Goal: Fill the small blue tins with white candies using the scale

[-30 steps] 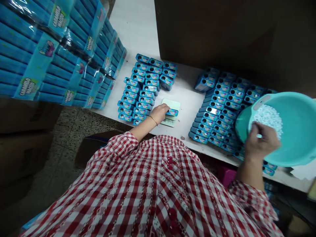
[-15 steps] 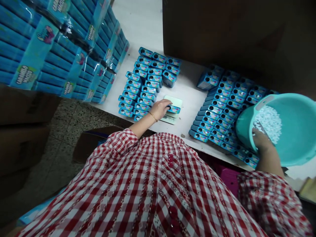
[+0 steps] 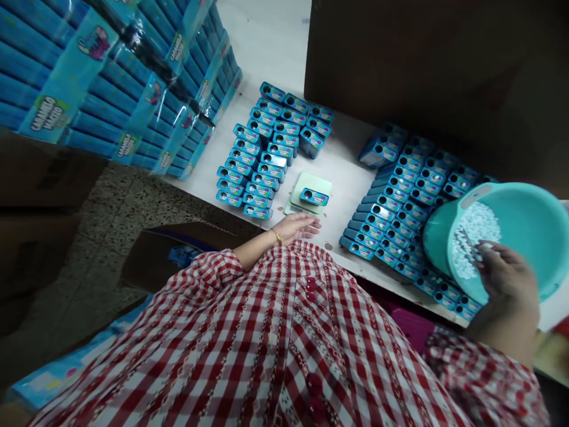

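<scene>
Left hand (image 3: 297, 228): open, empty, beside pale scale (image 3: 311, 180). Blue box (image 3: 315, 197): on scale. Right hand (image 3: 507, 274): closed around slim tool (image 3: 464, 241) among white pellets (image 3: 482, 217) in teal tub (image 3: 533, 234). Step, apparently: scooping; next move calls for a steady, level lift.

dim overall | glare on wrapped packs (image 3: 104, 83) | box (image 3: 427, 65) in deep shadow | right fingers (image 3: 496, 256) blurred | edges stretched
</scene>
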Demonstrator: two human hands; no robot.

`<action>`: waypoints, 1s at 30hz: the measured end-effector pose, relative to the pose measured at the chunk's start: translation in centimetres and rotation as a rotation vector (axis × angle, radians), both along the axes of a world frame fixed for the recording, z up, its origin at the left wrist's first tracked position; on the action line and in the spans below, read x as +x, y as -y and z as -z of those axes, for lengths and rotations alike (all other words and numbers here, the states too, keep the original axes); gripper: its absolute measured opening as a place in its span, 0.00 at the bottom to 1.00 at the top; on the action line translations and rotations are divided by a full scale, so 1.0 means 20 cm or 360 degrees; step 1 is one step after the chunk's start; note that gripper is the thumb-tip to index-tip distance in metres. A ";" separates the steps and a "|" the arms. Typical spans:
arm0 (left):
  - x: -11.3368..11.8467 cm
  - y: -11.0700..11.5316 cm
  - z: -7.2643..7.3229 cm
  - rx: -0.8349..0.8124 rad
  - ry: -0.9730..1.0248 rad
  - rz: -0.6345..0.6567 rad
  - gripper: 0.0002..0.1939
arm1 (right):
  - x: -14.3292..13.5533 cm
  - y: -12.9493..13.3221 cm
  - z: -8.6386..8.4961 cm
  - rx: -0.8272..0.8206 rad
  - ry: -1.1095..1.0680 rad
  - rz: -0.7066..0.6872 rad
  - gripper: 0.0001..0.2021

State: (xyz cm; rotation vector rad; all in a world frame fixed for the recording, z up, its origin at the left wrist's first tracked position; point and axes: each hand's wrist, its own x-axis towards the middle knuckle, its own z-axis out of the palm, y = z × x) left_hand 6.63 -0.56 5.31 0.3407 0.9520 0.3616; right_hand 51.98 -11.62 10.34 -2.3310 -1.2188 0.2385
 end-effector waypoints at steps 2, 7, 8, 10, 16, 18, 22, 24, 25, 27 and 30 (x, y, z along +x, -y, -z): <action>0.06 0.02 0.01 -0.0255 0.0219 0.0051 0.10 | -0.23 -0.06 -0.06 -0.0158 -0.0268 -0.0086 0.27; 0.13 0.03 0.08 -0.0601 0.0484 0.0069 0.19 | -1.12 -0.22 0.03 -0.0290 -0.0516 -0.1345 0.12; 0.13 0.04 0.10 -0.0639 0.0505 0.0051 0.20 | -1.27 -0.23 0.07 -0.0305 -0.0490 -0.1486 0.11; 0.10 0.05 0.13 -0.0707 0.0489 0.0007 0.18 | -1.49 -0.24 0.16 -0.0375 -0.0278 -0.1613 0.11; 0.01 0.08 0.15 -0.0819 0.0303 -0.0165 0.10 | -1.59 -0.23 0.25 -0.0510 -0.0038 -0.1904 0.12; -0.01 0.08 0.15 -0.0821 0.0268 -0.0202 0.10 | -1.58 -0.25 0.24 -0.0477 -0.0107 -0.1943 0.12; -0.04 0.06 0.15 -0.0777 0.0218 -0.0298 0.14 | -1.59 -0.36 0.22 -0.0179 -0.0430 -0.1681 0.14; -0.07 0.05 0.15 -0.0754 0.0193 -0.0331 0.14 | -1.58 -0.45 0.23 -0.0019 -0.0511 -0.1479 0.14; -0.09 0.04 0.15 -0.0745 0.0167 -0.0342 0.14 | -1.58 -0.51 0.24 0.0030 -0.0525 -0.1404 0.13; -0.12 0.03 0.14 -0.0731 0.0091 -0.0374 0.15 | -1.57 -0.60 0.28 0.0066 -0.0546 -0.1336 0.12; -0.17 0.03 0.13 -0.0716 0.0024 -0.0429 0.15 | -1.51 -0.68 0.32 0.0067 -0.0523 -0.1280 0.12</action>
